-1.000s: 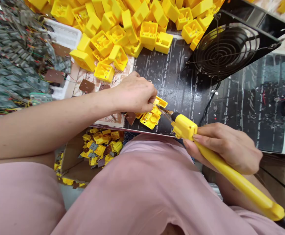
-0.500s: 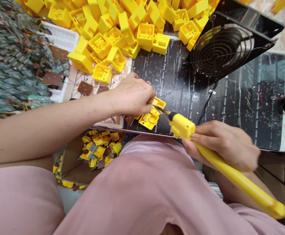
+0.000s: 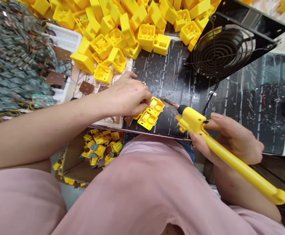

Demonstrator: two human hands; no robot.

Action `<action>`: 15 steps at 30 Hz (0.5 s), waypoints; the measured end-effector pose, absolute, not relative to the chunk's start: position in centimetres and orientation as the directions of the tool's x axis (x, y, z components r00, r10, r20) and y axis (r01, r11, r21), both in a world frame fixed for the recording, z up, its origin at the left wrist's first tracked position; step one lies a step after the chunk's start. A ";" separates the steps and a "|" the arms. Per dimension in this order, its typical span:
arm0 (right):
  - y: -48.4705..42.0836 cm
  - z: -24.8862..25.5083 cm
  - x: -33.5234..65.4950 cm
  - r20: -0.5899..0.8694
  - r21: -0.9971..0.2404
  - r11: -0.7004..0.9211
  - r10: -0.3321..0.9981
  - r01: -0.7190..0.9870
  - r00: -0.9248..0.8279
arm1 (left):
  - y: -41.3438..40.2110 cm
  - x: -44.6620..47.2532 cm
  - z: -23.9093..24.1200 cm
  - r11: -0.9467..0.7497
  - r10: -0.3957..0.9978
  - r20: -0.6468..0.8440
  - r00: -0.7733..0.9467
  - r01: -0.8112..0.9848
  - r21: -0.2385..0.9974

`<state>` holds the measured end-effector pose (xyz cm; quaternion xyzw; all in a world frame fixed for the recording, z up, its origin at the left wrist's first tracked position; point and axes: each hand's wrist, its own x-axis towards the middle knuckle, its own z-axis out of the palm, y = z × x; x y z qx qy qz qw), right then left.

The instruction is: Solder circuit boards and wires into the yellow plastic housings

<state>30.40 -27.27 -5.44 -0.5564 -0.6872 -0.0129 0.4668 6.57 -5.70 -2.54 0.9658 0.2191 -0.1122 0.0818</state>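
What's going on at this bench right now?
A person seated at a black work mat is working on small yellow plastic housings. The left hand pins them at the mat's near edge, while the right hand grips a yellow soldering iron, its tip just clear of them. Loose yellow housings are heaped behind, beside a black fan.

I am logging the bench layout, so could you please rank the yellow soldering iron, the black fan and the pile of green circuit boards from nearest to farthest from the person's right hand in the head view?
1. Yellow soldering iron: gripped in the right hand.
2. Black fan: propped up beyond the hand, at the bench's far right.
3. Pile of green circuit boards: far left, past the left hand.
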 end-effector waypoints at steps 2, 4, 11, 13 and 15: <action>-27.2 -5.7 30.4 0.664 -0.498 0.353 0.742 0.792 0.087 | -5.5 5.9 -2.7 -0.886 0.398 -0.234 0.887 0.438 0.154; -26.9 -5.7 30.3 0.682 -0.497 0.381 0.727 0.779 0.079 | -5.5 5.4 -3.0 -0.865 0.429 -0.219 0.876 0.468 0.179; -26.7 -5.4 29.9 0.661 -0.563 0.392 0.742 0.728 0.113 | -6.1 4.9 -3.5 -0.859 0.457 -0.164 0.874 0.482 0.172; -27.1 -5.7 29.9 0.633 -0.574 0.343 0.762 0.744 0.137 | -6.2 4.8 -3.3 -0.861 0.457 -0.144 0.878 0.477 0.173; -27.3 -6.0 30.0 0.617 -0.567 0.310 0.773 0.763 0.144 | -6.3 4.9 -3.2 -0.847 0.482 -0.124 0.867 0.497 0.187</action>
